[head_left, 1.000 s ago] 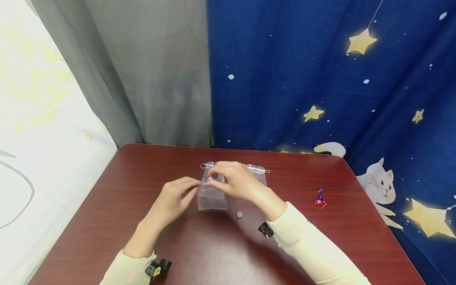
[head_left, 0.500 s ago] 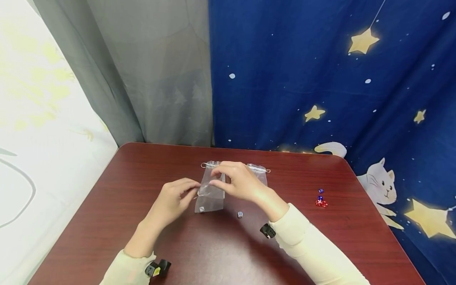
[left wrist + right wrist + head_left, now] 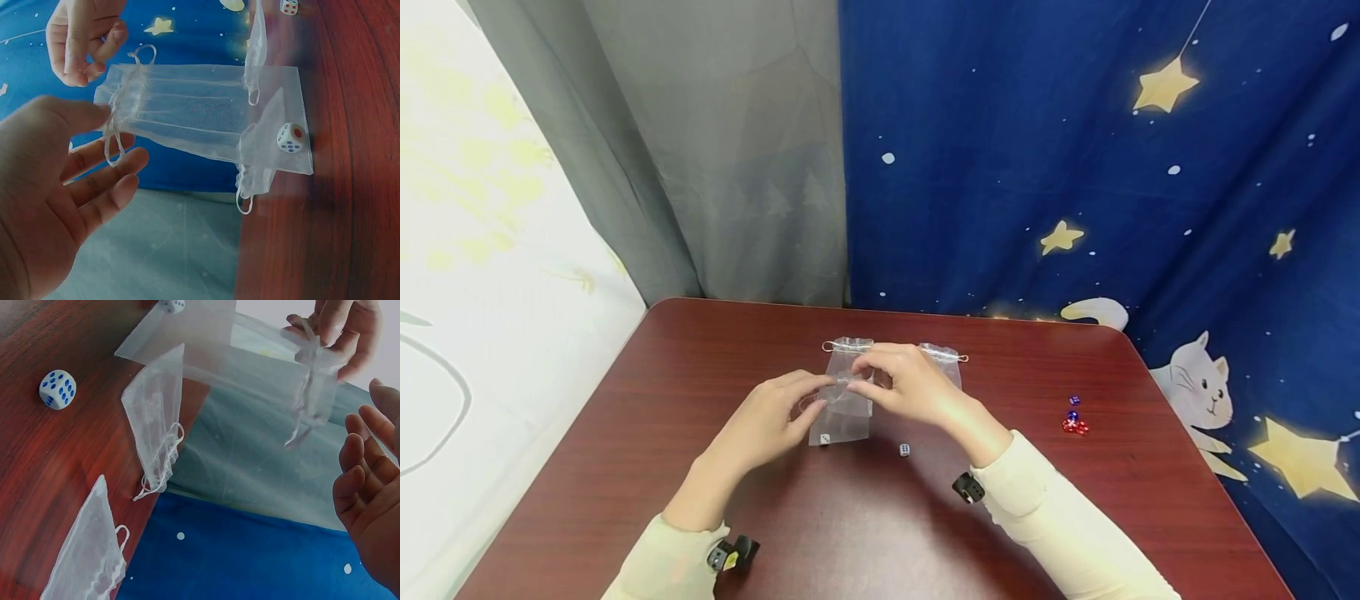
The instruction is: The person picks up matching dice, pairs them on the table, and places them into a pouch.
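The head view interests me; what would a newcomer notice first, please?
Most likely the blue curtain with yellow stars, behind the table. Next come the left hand, pinching a sheer bag with a white die at its lower end, and the right hand near the bag's top. Small red and blue pieces stand out at the table's right.

The loose die lies right of the pouched die.
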A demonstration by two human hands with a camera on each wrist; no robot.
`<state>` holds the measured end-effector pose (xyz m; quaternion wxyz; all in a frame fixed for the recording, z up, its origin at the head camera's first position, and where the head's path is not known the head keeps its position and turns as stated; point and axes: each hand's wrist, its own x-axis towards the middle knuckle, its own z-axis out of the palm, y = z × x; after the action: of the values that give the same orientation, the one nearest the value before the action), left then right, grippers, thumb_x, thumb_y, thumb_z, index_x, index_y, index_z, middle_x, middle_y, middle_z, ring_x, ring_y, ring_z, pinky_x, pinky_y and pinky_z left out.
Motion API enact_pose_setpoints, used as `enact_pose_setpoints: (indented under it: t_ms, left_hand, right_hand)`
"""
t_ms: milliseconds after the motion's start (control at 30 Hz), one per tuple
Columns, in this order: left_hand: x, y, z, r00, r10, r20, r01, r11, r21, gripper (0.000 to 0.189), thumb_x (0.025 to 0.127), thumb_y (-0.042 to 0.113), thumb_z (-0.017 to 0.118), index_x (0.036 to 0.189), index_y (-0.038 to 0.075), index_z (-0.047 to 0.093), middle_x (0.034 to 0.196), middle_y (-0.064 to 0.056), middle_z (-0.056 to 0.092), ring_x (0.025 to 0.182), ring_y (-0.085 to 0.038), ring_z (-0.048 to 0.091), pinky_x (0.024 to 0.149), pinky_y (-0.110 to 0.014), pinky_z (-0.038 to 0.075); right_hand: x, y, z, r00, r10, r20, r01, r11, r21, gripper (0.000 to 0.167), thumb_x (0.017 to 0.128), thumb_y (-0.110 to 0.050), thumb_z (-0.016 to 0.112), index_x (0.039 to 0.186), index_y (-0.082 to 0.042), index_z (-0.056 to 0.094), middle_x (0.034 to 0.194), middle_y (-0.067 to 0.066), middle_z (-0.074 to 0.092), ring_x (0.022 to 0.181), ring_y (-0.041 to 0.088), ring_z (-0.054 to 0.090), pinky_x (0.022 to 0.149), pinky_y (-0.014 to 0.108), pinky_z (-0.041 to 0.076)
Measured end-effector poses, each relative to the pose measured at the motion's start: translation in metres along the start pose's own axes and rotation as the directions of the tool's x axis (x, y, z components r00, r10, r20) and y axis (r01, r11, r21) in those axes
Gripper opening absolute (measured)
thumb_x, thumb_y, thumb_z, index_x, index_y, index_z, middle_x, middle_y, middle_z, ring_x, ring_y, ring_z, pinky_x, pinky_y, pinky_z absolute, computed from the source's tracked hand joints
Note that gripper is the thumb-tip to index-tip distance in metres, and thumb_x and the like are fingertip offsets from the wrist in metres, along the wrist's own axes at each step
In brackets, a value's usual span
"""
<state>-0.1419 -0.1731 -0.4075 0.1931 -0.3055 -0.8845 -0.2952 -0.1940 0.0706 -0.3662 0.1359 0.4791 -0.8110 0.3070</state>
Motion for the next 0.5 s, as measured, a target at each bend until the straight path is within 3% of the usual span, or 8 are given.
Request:
enact_pose_setpoints:
  t_ms: [233,500]
  left_hand:
    - [0.002,0.001,-0.001,1.000,0.019,-0.005,-0.019,1.000,0.022,0.013,0.091,0.007,0.075,0.103,0.007,0.076,0.095,0.003,0.071,0.078,-0.006,0.063,0.070,-0.029,0.056]
    - [0.005,-0.002,-0.006,0.988,0.112,-0.111,-0.113,0.994,-0.003,0.016,0.085,-0.004,0.077,0.098,0.004,0.075,0.092,-0.001,0.073,0.081,-0.011,0.067,0.072,-0.030,0.057]
  right_hand:
    - [-0.004,0.003,-0.001,1.000,0.009,-0.005,-0.009,1.000,-0.012,0.014,0.091,-0.022,0.078,0.097,-0.010,0.073,0.080,-0.003,0.062,0.059,0.007,0.048,0.053,0.018,0.039]
    - [-0.013,0.006,-0.007,0.999,0.039,-0.027,-0.039,0.999,-0.015,0.013,0.091,-0.021,0.078,0.098,-0.010,0.074,0.078,-0.006,0.061,0.059,0.006,0.050,0.059,0.022,0.042]
